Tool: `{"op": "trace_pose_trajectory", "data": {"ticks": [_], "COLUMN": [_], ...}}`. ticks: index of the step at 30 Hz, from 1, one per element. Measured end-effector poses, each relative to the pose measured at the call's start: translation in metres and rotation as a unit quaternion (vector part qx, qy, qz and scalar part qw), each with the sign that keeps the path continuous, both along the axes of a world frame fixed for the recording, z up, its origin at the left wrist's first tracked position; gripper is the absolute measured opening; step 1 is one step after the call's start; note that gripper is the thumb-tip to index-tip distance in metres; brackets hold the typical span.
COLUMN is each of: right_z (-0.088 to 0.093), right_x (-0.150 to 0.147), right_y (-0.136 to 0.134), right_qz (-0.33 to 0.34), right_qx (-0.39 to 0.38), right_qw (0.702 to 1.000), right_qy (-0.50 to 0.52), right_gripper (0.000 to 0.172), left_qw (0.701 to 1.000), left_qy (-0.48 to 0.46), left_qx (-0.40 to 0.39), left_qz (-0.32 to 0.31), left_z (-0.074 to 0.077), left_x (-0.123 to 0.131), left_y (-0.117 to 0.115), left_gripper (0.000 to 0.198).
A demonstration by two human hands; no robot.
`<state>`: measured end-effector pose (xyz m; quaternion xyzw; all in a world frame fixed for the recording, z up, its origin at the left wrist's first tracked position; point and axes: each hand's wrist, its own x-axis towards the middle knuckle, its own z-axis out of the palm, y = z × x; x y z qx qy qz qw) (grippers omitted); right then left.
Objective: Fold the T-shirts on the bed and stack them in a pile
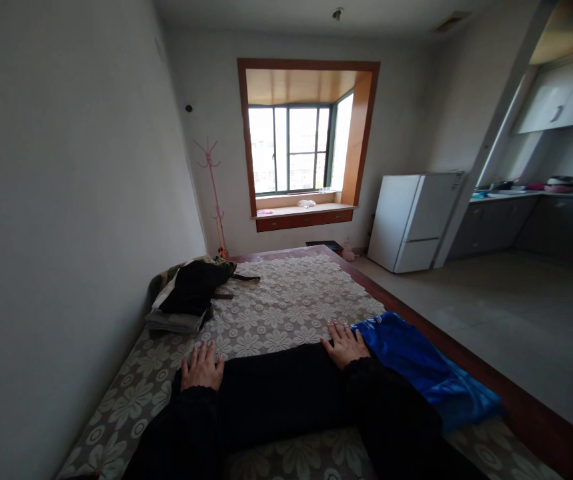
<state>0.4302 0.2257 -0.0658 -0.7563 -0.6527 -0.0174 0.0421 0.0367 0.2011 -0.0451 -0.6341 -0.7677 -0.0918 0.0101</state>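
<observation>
— Where are the hands?
— Left hand (202, 367) and right hand (345, 345) lie flat on the black garment (276, 393), each grip open, fingers spread.
— And the garment?
— Across the bed (286, 300), beside a blue garment (416, 360).

Looking into a small one-room home. Facing a bed (286, 300) under a flowered cover, carrying folded clothes (191, 293) at its far left. Showing, beyond the bed's foot, a wood-framed bay window (291, 150) and pink coat stand (213, 193); right of the bed, a white fridge (411, 223) and a kitchen counter (516, 195) holding pans.
</observation>
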Motion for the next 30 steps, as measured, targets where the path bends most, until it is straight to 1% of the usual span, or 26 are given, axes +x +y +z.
{"op": "trace_pose_trajectory", "data": {"ticks": [4,12,16,22,30], "right_z": [0.002,0.003,0.005,0.007,0.006], "right_x": [0.001,0.000,-0.002,-0.008,-0.008], "right_y": [0.003,0.005,0.003,-0.004,-0.004], "right_qz": [0.000,-0.007,-0.006,-0.018,-0.014], "right_qx": [-0.039,-0.054,-0.052,-0.001,-0.017], "right_qw": [0.999,0.999,0.999,1.000,1.000], "right_qy": [-0.011,-0.003,0.005,-0.010,-0.012], "right_gripper": [0.065,0.068,0.068,0.064,0.063], "left_qw": [1.000,1.000,1.000,1.000,1.000], "left_qy": [0.003,0.000,0.009,0.006,0.027], "left_qx": [-0.003,0.002,0.013,0.011,0.012], "left_qz": [0.001,0.002,0.006,0.001,-0.007], "left_z": [0.002,0.005,0.003,0.005,0.003], "left_x": [0.000,0.003,0.005,0.005,0.004], "left_y": [0.000,-0.003,-0.003,-0.004,-0.004], "left_gripper": [0.058,0.057,0.056,0.056,0.056]}}
